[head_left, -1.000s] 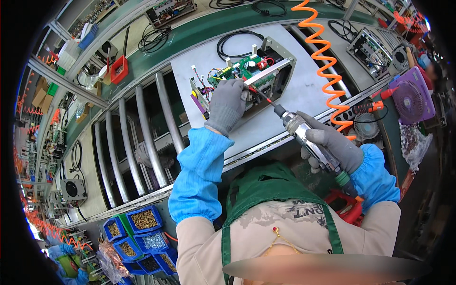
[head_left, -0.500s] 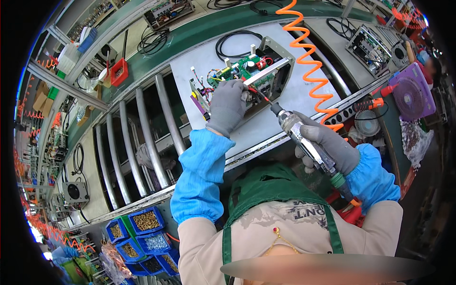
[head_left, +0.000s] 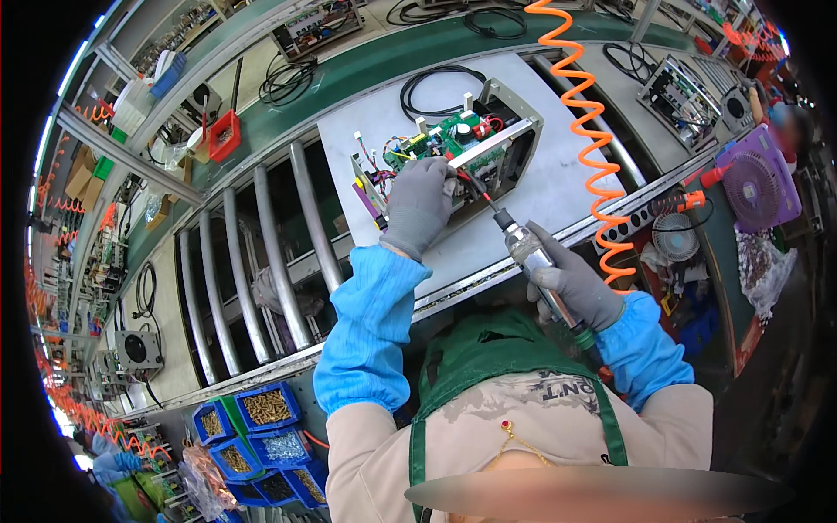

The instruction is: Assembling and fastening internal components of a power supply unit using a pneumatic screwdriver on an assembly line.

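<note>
My right hand point(head_left: 577, 281), in a grey glove, is wrapped around a silver power screwdriver point(head_left: 530, 251) with a green end. Its long bit point(head_left: 490, 201) points up and left at the near side of an open-framed electronic unit point(head_left: 508, 139). Inside the frame lies a green circuit board point(head_left: 440, 144) with coloured wires. My gloved left hand point(head_left: 423, 199) is closed at the unit's near edge, its fingertips beside the bit's far end. What those fingers pinch is hidden. The unit rests on a pale board point(head_left: 357, 131), with a coiled black cable point(head_left: 410, 91) behind it.
An orange coiled air hose point(head_left: 602, 161) hangs right of the unit. Metal rollers point(head_left: 279, 253) lie to the left. Blue bins point(head_left: 266, 407) of screws stand at the lower left, a red bin point(head_left: 225, 135) farther up. At the right are a purple fan point(head_left: 754, 179) and a power strip point(head_left: 632, 218).
My right hand and forearm have moved left and slightly toward me, and the screwdriver stands a little steeper. The left hand stays at the unit. The view has shifted slightly.
</note>
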The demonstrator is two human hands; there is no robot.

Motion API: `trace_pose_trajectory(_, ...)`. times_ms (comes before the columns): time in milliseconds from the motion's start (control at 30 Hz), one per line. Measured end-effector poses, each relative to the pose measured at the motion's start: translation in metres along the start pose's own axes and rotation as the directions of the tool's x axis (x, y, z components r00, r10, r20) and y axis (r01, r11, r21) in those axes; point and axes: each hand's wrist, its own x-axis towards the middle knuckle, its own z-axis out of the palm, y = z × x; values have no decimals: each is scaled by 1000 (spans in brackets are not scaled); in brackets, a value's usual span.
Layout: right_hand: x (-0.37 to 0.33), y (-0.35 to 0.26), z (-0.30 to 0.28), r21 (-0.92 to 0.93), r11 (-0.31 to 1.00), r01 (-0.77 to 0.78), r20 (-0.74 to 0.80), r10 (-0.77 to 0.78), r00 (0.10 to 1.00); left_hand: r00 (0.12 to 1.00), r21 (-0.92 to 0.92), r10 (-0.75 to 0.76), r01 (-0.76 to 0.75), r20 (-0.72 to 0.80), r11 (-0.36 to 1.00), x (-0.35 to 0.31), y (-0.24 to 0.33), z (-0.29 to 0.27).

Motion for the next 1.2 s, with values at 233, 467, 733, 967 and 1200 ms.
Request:
trace_pose_trajectory(233, 11, 17, -8, 62, 997, 49, 38, -52, 998, 999, -161, 35, -35, -3, 986, 11, -12, -5)
trace_pose_trajectory(467, 14, 20, -18, 58, 998, 15, 86, -20, 996, 844, -134, -126, 227, 521, 965, 67, -26, -18)
trace_pose_trajectory(733, 16, 19, -23, 86, 996, 11, 119, -21, 993, 740, 6, -117, 151, 662, 989, 90, -27, -19)
trace_pose_trajectory(967, 15, 17, -22, 71, 997, 15, 115, -23, 993, 721, -60, -155, 262, 675, 963, 86, -30, -21)
trace_pose_trajectory(1200, 13, 21, -18, 121, 993, 14, 118, -28, 993, 721, -133, -162, 334, 674, 933, 75, -26, -25)
